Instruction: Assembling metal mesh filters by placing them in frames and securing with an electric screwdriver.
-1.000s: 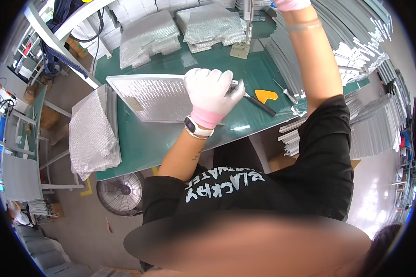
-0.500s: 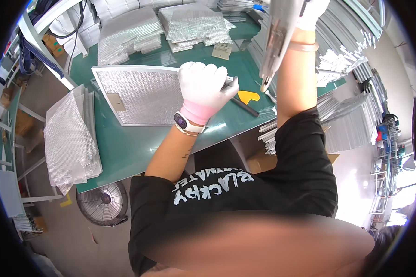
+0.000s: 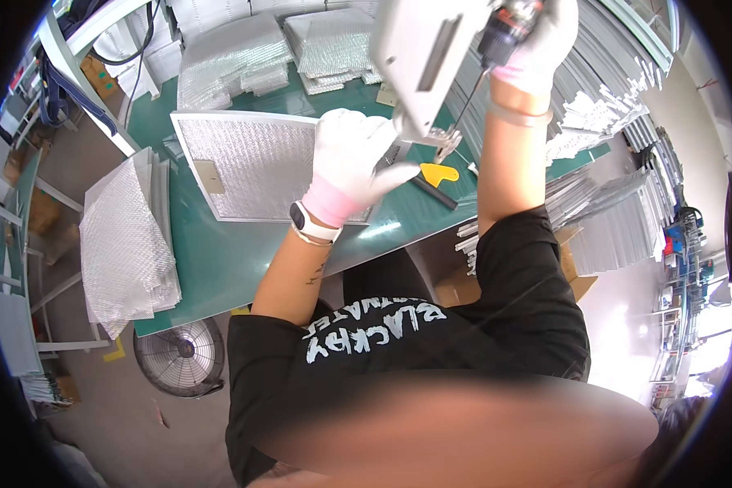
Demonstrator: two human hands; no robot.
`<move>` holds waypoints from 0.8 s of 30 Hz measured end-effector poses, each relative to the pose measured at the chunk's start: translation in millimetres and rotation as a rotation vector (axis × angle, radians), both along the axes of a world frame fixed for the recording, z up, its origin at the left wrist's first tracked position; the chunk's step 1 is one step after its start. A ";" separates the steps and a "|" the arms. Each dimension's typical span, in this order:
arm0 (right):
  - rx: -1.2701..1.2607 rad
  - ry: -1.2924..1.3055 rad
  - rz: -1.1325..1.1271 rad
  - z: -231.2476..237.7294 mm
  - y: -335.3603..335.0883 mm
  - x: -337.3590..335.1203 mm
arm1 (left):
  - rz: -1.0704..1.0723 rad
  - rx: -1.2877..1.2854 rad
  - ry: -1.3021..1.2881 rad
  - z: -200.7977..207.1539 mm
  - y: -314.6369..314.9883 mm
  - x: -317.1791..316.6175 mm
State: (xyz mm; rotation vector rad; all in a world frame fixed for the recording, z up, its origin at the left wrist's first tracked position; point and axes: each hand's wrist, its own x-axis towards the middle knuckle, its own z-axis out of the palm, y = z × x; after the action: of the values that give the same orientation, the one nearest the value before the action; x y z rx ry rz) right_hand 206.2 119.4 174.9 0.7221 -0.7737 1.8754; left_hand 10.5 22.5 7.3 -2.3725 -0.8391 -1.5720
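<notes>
A silver mesh panel in a thin white frame (image 3: 256,167) lies on the green table. My left hand (image 3: 350,159), in a white glove with a pink cuff, lies over its right part, fingers bent and thumb stretched to the right; the fingertips are partly hidden. In my gloved right hand (image 3: 549,45) is a large white power tool (image 3: 427,61) with a dark section and a metal nose. The tool's nose hangs above the table, right of my left hand, and hides what is behind it. A yellow scraper-like piece (image 3: 439,174) and a dark bar (image 3: 433,193) lie beside my left thumb.
Stacks of silver mesh sheets (image 3: 232,61) stand at the back. More sheets (image 3: 126,244) lean over the table's left edge. Bundled white profiles (image 3: 590,114) lie at the right. A floor fan (image 3: 180,350) is below the table's near left corner.
The white tool has swung left and turned, showing its broad side and nose close to my left hand. My left hand has shifted slightly left, its thumb now stretched out.
</notes>
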 end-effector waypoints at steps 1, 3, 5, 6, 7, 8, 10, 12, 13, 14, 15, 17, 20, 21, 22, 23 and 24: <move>-0.102 -0.305 -0.879 -7.7 -33.9 -43.8 | 0.060 -0.022 0.015 -13.7 1.4 -14.7; -0.249 -0.370 -0.934 -30.6 -55.0 -53.9 | 0.061 0.076 -0.024 -30.6 7.1 -15.3; 0.017 -0.446 -0.866 -84.5 -30.6 -3.2 | 0.019 0.043 -0.009 -13.5 -0.5 -7.5; 0.048 -0.465 -0.962 -87.3 -51.6 -37.3 | 0.014 0.032 -0.014 -16.9 -0.2 -12.4; 0.052 -0.498 -0.913 -94.2 -50.6 -34.6 | -0.010 0.030 -0.023 -16.6 1.4 -11.0; 0.036 -0.496 -0.913 -95.3 -50.1 -31.5 | -0.020 0.029 -0.012 -15.5 1.3 -9.8; -0.087 -0.542 -1.056 -79.9 -49.6 -29.4 | 0.015 0.022 -0.003 -13.2 -3.2 -11.1; -0.063 -0.389 -0.720 -43.1 -43.3 -25.8 | 0.028 -0.027 0.042 -14.3 -4.6 -14.4; 0.160 -0.074 -0.181 -32.9 -23.3 -30.9 | 0.037 -0.070 0.077 -14.2 -4.2 -13.8; 0.054 -0.222 -0.527 -37.6 -27.8 -25.4 | 0.035 -0.071 0.085 -12.9 -4.1 -10.8; -0.062 -0.374 -0.855 -36.3 -46.7 -34.7 | 0.073 -0.048 0.063 -11.4 -6.1 -11.0; -0.035 -0.419 -0.915 -57.7 -61.6 -46.6 | 0.100 -0.022 0.049 -11.3 -7.6 -10.8; 0.636 -0.115 -0.624 -94.2 7.1 -33.4 | 0.105 0.068 0.065 -14.1 -0.7 -6.2; 0.591 -0.112 -0.593 -95.6 4.9 -29.6 | 0.083 0.066 0.070 -11.9 -0.7 -5.0; 0.279 -0.265 -0.740 -77.9 -26.5 -37.0 | 0.080 0.058 0.076 -10.9 -4.2 -9.5; -0.042 -0.421 -0.869 -55.8 -58.2 -41.7 | 0.093 0.051 0.085 -10.9 -8.6 -13.0; -0.114 -0.380 -0.768 -49.1 -45.9 -27.9 | 0.084 0.041 0.089 -10.0 -9.5 -9.2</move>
State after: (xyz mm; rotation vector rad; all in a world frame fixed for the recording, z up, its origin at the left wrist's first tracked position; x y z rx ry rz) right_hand 178.2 73.5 125.8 -0.0388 -0.9946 1.3318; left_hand 1.3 13.0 -2.7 -2.3275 -0.8669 -1.4278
